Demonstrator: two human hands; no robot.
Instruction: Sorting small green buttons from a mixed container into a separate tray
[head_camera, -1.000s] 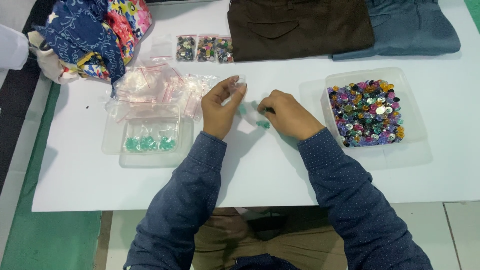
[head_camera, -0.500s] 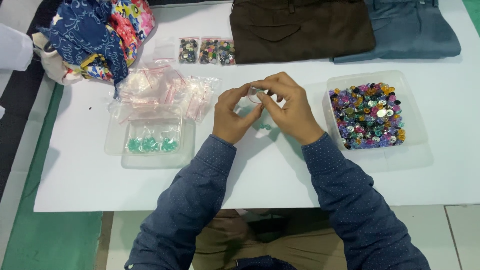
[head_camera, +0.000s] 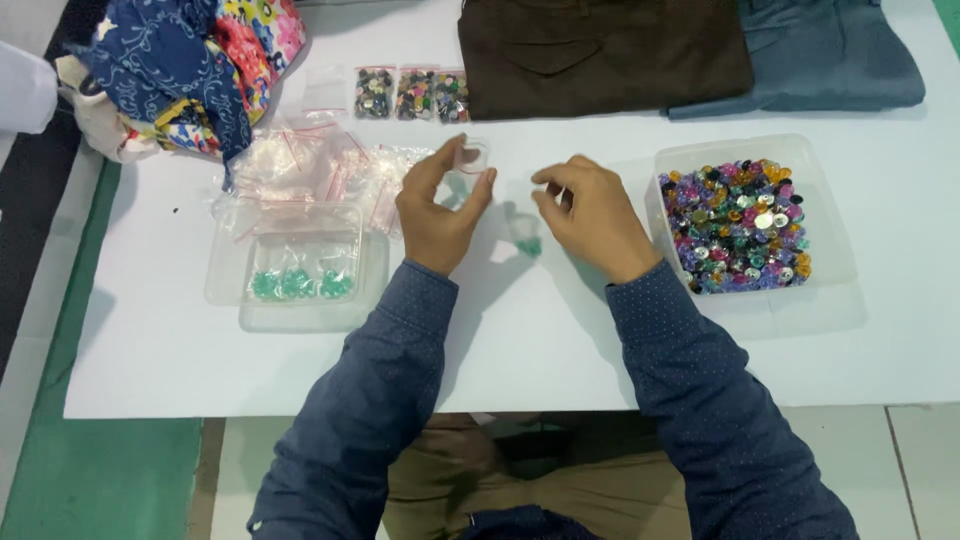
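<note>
We pinch a small clear plastic bag (head_camera: 472, 157) between left hand (head_camera: 440, 205) fingertips, above the white table (head_camera: 560, 330). Our right hand (head_camera: 590, 215), right of the bag, curls loosely; whether it grips anything is unclear. Farther right, a clear tub (head_camera: 830, 215) holds glossy mixed buttons (head_camera: 735, 225).

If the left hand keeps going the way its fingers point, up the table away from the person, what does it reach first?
Probably the row of small filled button bags. The left hand, holding a small clear bag, points that way, with bare table between. Its height above the table is unclear.
</note>
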